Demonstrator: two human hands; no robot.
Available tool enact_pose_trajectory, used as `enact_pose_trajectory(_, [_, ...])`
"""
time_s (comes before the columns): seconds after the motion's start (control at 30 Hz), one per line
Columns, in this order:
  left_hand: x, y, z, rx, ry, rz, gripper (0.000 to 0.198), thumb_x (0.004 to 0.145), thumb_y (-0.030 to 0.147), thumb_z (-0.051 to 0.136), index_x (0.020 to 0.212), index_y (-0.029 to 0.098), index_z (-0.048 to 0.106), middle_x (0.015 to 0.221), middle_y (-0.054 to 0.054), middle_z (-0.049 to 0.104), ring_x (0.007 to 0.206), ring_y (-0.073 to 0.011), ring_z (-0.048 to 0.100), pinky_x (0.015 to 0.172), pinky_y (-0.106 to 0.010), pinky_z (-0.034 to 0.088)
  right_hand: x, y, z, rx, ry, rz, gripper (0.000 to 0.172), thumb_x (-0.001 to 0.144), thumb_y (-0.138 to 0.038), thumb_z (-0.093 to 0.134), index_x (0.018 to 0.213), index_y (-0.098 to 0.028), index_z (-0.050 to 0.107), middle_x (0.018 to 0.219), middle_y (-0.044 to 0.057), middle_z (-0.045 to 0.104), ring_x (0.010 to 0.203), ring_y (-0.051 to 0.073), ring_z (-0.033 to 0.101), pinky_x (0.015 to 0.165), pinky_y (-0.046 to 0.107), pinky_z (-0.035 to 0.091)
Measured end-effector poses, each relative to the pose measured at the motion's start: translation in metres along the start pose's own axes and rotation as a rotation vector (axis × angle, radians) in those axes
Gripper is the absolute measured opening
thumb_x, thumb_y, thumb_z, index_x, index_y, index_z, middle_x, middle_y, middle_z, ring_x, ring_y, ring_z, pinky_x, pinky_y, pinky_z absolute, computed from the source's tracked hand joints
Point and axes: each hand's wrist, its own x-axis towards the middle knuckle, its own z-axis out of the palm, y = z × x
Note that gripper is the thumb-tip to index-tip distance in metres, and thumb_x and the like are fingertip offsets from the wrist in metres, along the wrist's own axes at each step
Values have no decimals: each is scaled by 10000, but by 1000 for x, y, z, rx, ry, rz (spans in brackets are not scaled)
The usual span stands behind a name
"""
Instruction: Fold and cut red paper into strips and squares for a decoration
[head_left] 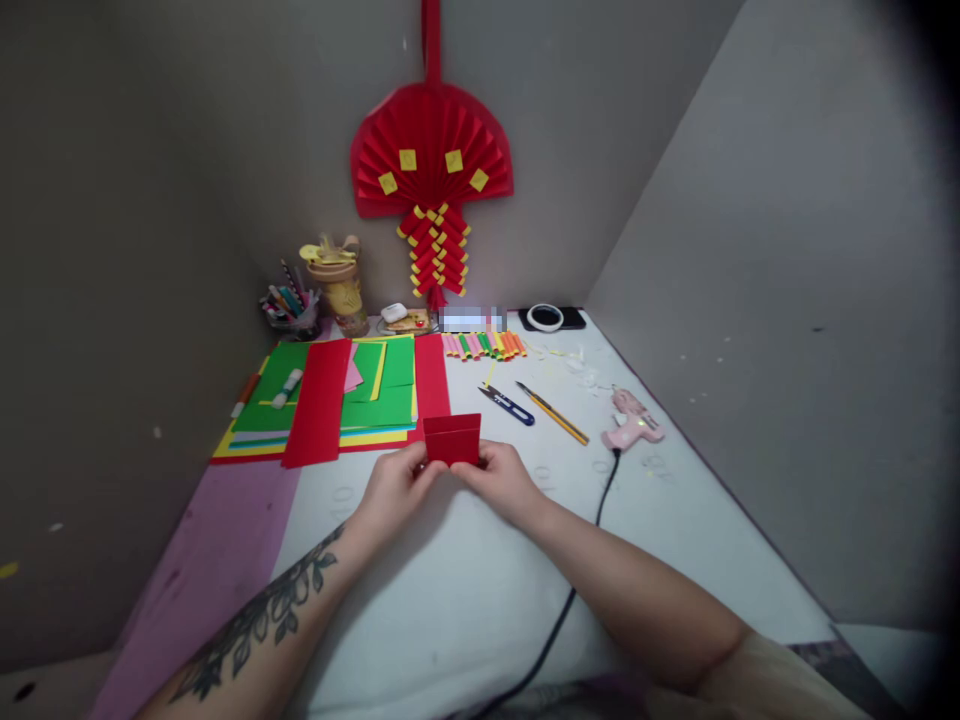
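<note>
A small folded piece of red paper [453,442] is held up over the table, with a crease running across its upper part. My left hand [403,477] pinches its lower left corner, and my right hand [501,482] pinches the lower right one. Both thumbs press on the near side; the other fingers are mostly hidden behind the paper. Beyond my hands lie blue thread snips [507,404] and a yellow craft knife [553,413]. A long red paper strip [318,405] rests on the stack to the left.
Stacked coloured paper [390,415] covers the back left, with a glue stick [287,388] on it. Several small paper rolls [484,346] line the back. A pink glue gun [632,420] lies right, its black cord [574,590] running towards me. A red paper fan [433,150] hangs on the wall.
</note>
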Motion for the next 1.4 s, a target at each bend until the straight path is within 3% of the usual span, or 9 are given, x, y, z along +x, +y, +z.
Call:
enact_pose_trajectory(0.17, [0, -3, -3, 80, -25, 17, 227, 874, 340, 475, 836, 158, 606, 695, -6, 614, 616, -129, 518, 584, -229, 339, 4, 3, -1, -53, 68, 67, 158, 662, -300, 704, 670, -149, 658, 595, -30, 574, 558, 110, 477, 516, 214, 348])
enact_pose_trajectory(0.3, [0, -2, -2, 71, -4, -18, 240, 858, 358, 495, 753, 161, 581, 626, 16, 570, 571, -118, 480, 557, -224, 319, 5, 4, -7, -74, 60, 121, 218, 630, -323, 724, 590, -156, 590, 517, -56, 493, 497, 89, 414, 479, 210, 308])
enact_pose_trajectory(0.43, [2, 0, -4, -4, 45, -88, 228, 831, 343, 511, 715, 159, 582, 608, 21, 558, 570, -121, 472, 543, -223, 325, 6, 1, -15, -204, 135, 139, 320, 616, -361, 735, 503, -171, 503, 467, -48, 475, 483, 93, 408, 474, 215, 302])
enact_pose_trajectory(0.63, [5, 0, -4, -139, 35, -112, 190, 802, 304, 518, 763, 155, 630, 673, 0, 625, 618, -139, 521, 553, -221, 359, 9, 1, -14, -110, 69, 41, 240, 669, -376, 687, 687, -177, 553, 572, -52, 486, 520, 93, 407, 485, 209, 306])
enact_pose_trajectory(0.8, [4, 0, -1, -207, -22, -133, 169, 778, 315, 558, 767, 160, 623, 666, 6, 623, 592, -127, 505, 525, -211, 354, 8, 10, -11, -129, 13, 52, 325, 743, -375, 597, 556, -187, 408, 535, -56, 381, 520, 86, 340, 482, 211, 257])
enact_pose_trajectory(1.03, [6, -8, 0, -296, -27, -258, 264, 722, 408, 629, 669, 171, 526, 507, 55, 487, 468, -96, 408, 452, -209, 285, 8, 10, -11, -119, -6, 33, 309, 751, -369, 577, 578, -190, 394, 556, -54, 377, 534, 88, 331, 491, 211, 257])
enact_pose_trajectory(1.13, [7, -5, -4, -345, -73, -246, 289, 747, 418, 595, 629, 172, 499, 509, 55, 472, 466, -86, 395, 453, -205, 282, 7, 8, -12, -107, -9, 36, 301, 746, -375, 576, 583, -189, 404, 567, -50, 388, 541, 89, 338, 500, 212, 267])
enact_pose_trajectory(1.3, [11, 2, -13, -434, -54, -238, 349, 761, 449, 560, 568, 169, 480, 511, 48, 455, 485, -87, 399, 472, -206, 304, 4, 5, -11, -82, -131, 95, 311, 744, -404, 580, 585, -187, 423, 551, -52, 382, 531, 89, 335, 490, 208, 263])
enact_pose_trajectory(1.4, [12, -1, -12, -427, -55, -242, 374, 747, 451, 588, 543, 170, 449, 497, 55, 424, 481, -81, 375, 471, -204, 282, 5, 5, -12, -95, -40, 51, 287, 765, -393, 564, 601, -181, 463, 575, -39, 425, 553, 97, 375, 513, 211, 303])
